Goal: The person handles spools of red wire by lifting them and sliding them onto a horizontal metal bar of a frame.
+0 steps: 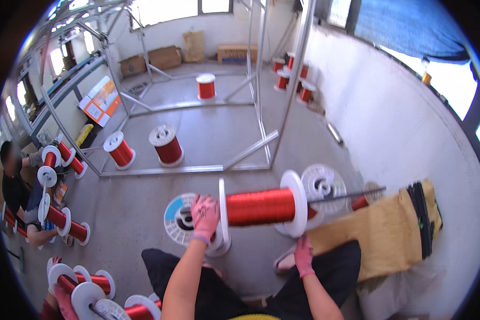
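A large spool of red wire [260, 207] lies sideways in front of me, with a white flange at each end. My left hand [205, 216], in a pink glove, is closed at the left flange; part of its fingers is hidden. At the lower rim of the right flange, my right hand [304, 257], also pink-gloved, has its fingertips against the edge. A dark rod [352, 194] sticks out to the right of the spool. One upright spool [180, 216] stands beside my left hand, and another [323, 182] stands behind the right flange.
A metal frame [189, 170] stands ahead, with several red-wire spools in and around it. At far left a person [16, 181] sits among spools. A gloved hand [64, 301] shows at lower left. Yellow-brown cloth [368, 240] lies at right by the white wall [410, 133].
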{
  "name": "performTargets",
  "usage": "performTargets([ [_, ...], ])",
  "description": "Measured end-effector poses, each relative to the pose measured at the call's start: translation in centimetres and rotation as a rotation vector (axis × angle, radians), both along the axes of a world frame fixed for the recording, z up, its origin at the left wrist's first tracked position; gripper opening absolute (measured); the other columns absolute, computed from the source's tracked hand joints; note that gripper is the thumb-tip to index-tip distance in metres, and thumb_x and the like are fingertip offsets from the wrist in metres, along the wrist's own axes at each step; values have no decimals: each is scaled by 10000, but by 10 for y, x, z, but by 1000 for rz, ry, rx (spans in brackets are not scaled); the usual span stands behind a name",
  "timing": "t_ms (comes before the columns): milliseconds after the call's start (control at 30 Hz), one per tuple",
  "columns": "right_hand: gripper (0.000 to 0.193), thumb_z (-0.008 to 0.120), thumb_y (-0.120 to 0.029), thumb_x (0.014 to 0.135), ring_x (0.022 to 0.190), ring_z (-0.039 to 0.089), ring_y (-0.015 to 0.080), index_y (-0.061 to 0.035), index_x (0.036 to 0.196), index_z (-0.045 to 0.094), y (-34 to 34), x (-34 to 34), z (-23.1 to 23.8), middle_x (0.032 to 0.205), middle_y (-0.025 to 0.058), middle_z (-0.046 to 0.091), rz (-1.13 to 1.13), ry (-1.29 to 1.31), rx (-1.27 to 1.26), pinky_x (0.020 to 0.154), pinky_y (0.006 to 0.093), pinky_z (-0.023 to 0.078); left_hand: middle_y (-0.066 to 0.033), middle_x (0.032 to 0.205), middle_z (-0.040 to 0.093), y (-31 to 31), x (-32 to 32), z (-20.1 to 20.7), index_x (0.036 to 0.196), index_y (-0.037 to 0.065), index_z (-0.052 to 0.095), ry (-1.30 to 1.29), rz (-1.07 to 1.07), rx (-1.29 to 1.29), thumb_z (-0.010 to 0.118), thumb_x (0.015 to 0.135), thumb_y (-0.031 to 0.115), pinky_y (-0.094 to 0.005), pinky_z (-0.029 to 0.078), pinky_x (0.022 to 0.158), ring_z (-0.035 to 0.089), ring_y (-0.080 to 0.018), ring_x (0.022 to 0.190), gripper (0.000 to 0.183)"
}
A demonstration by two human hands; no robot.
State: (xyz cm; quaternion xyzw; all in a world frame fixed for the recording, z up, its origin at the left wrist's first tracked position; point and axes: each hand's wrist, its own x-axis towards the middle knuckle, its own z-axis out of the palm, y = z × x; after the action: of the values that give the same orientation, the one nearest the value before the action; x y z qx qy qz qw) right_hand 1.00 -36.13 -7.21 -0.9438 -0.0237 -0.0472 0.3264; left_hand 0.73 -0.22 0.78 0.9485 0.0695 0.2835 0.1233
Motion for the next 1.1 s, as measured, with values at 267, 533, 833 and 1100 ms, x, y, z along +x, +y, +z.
performTargets([
  [267,473,532,-163,984,1154,555,433,57,1385,413,67,30,107,1240,307,569,94,-448,353,987,413,437,-87,913,699,9,-9,-8,761,59,717,-27,31,23,539,913,234,-432,363,1066,620,-255,1037,292],
  [533,439,460,-116,998,1300,458,398,87,1384,412,44,31,145,1393,274,475,89,-297,460,1097,396,349,-98,948,707,9,-20,-8,781,50,727,35,42,47,533,919,251,-424,349,1083,624,-248,1047,312],
  [833,467,423,-187,1027,1311,468,362,58,1422,388,-3,-26,-25,1387,250,501,-89,-57,-13,1101,397,335,-82,949,712,-17,-5,-17,777,74,739,-1,26,1,511,934,296,-422,351,1079,617,-235,1050,355],
  [1100,487,455,-225,1015,1324,430,417,111,1366,427,71,60,177,1404,284,469,149,-598,273,1119,410,313,-85,895,713,5,-10,-5,761,71,735,-6,41,-2,490,943,310,-427,354,1072,630,-242,1020,388],
])
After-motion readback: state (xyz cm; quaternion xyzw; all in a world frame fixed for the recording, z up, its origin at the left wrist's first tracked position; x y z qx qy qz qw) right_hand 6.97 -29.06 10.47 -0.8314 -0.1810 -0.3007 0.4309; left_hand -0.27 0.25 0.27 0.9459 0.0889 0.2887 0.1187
